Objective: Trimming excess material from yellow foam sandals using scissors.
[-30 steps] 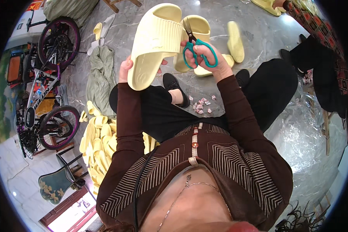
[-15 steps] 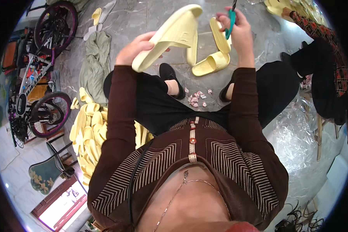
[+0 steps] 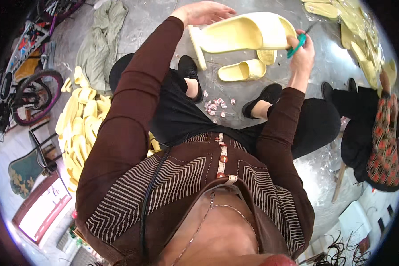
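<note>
A large pale yellow slipper [image 3: 235, 33] hangs ahead of me, its strap end to the right. My right hand [image 3: 302, 55] grips that strap end and also holds teal-handled scissors [image 3: 298, 44], their dark blades pointing up and away. Beyond the slipper's heel, my left hand [image 3: 206, 13] stretches out its fingers; whether they touch the slipper I cannot tell. Below it on the floor lies another yellow slipper [image 3: 241, 71], with part of a further ribbed one [image 3: 267, 56] beside it. At the left, another slipper [image 3: 197, 48] is partly covered by the held one.
A heap of yellow slippers [image 3: 82, 128] lies at my left, beside a grey-green cloth [image 3: 104, 44] and a bicycle [image 3: 40, 97]. Small crumpled wrappers [image 3: 215, 105] lie between my shoes. At the right sits another person [image 3: 383, 150], near more yellow slippers [image 3: 363, 57].
The slipper has moved right and turned nearly level. My left hand has let go of it and moved up and right; my right hand now grips its strap end, still holding the scissors.
</note>
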{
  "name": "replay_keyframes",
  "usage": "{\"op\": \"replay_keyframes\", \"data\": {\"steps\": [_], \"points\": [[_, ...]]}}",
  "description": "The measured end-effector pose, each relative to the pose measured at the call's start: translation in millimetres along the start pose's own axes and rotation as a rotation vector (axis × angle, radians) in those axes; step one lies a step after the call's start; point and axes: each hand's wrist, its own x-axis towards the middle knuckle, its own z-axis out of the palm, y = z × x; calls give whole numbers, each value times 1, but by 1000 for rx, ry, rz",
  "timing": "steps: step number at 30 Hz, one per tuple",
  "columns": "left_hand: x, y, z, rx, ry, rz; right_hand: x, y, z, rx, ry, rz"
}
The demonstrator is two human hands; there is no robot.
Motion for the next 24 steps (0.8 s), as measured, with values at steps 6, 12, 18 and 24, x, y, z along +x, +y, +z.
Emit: {"op": "replay_keyframes", "data": {"steps": [6,12,18,24], "points": [[9,-140,-74,434,849,-442,12,63,-10,-200,246,81],[-8,-211,-87,727,1148,-741,-14,115,-1,-206,358,367],[-9,-233,-103,652,1096,-682,-34,141,28,-105,304,497],[-3,-262,-106,619,979,-591,-35,154,39,-83,307,493]]}}
